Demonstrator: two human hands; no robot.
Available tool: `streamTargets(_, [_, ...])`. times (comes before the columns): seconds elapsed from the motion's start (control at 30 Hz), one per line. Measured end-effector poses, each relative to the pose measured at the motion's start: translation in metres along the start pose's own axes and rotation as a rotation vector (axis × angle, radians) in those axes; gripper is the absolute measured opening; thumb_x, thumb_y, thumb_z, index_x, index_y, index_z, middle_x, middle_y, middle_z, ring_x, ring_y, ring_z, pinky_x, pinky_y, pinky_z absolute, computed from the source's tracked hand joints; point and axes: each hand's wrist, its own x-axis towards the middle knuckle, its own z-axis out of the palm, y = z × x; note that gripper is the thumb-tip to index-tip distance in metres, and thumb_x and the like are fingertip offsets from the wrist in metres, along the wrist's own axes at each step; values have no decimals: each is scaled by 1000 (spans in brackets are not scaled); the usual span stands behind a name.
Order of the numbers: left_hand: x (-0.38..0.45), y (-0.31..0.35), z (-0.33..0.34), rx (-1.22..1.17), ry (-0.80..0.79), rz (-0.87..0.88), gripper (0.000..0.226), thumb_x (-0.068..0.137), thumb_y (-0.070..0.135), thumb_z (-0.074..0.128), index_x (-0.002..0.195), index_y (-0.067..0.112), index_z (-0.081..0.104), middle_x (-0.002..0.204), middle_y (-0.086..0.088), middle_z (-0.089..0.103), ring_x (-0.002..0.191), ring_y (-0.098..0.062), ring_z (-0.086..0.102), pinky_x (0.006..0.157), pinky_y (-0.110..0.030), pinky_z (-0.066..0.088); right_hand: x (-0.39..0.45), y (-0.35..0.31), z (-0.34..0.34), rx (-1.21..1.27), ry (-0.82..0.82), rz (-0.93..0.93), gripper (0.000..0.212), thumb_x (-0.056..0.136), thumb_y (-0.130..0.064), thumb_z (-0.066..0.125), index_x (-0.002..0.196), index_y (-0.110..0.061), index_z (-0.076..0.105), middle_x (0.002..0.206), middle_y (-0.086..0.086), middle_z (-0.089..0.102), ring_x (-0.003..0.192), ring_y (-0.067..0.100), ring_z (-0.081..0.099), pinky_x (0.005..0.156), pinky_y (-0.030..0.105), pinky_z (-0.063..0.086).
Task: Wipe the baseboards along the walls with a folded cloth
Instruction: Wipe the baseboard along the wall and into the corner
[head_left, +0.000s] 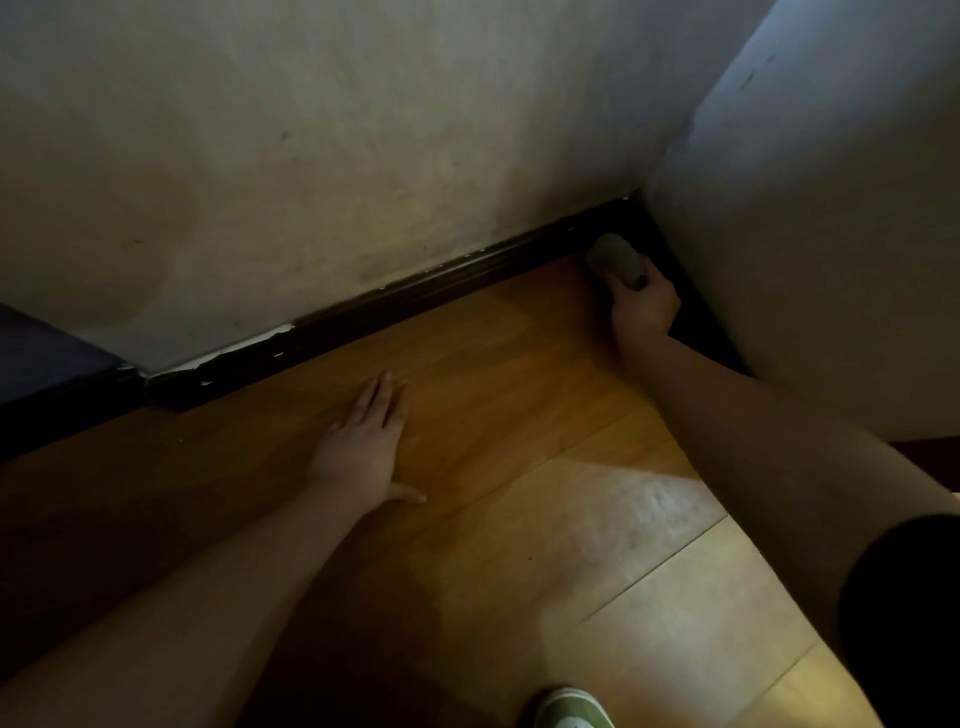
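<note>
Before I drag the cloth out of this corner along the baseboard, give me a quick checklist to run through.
1. Right hand grips the cloth: ok.
2. Cloth sits in the corner against the dark baseboard: ok.
3. Left hand flat on the wood floor for support: ok.
4. Path along the baseboard free of things: ok.
5. Cloth folded neatly: cannot tell, too dim.
6. Baseboard intact: not ok, chipped white patches at its left end.

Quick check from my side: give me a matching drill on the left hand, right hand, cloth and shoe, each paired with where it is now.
1 left hand
2 right hand
3 cloth
4 shoe

A at the bottom edge of the view
B flat on the wooden floor
C pressed into the baseboard corner
D gripping the cloth

Pairs: 1-B, 2-D, 3-C, 4-A
</note>
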Motion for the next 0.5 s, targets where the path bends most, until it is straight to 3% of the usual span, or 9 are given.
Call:
streamTargets(0.07, [-1,2,-3,-2,-14,-4,134,67,75,68,155,21,-18,160,-4,-31,150,-24,-17,118,-48,21,2,-4,10,1,26,51,52,95,-28,62,144,-20,49,139,9,56,127,26,52,109,40,42])
streamTargets(0.3, [0,1,1,7,5,4,134,66,77,67,155,21,-17,160,-4,-30,150,-23,-18,119,-46,19,11,-10,32,14,153,112,49,93,-22,63,141,-25,54,136,9,59,126,28,53,108,36,42])
streamTargets(0.5, [-1,0,0,-50,15,11,133,67,72,71,155,22,-16,160,-3,-30,150,-23,-19,119,-47,20,-9,-10,50,-94,51,34,54,94,-32,64,145,-22,49,137,9,59,126,27,54,102,28,40])
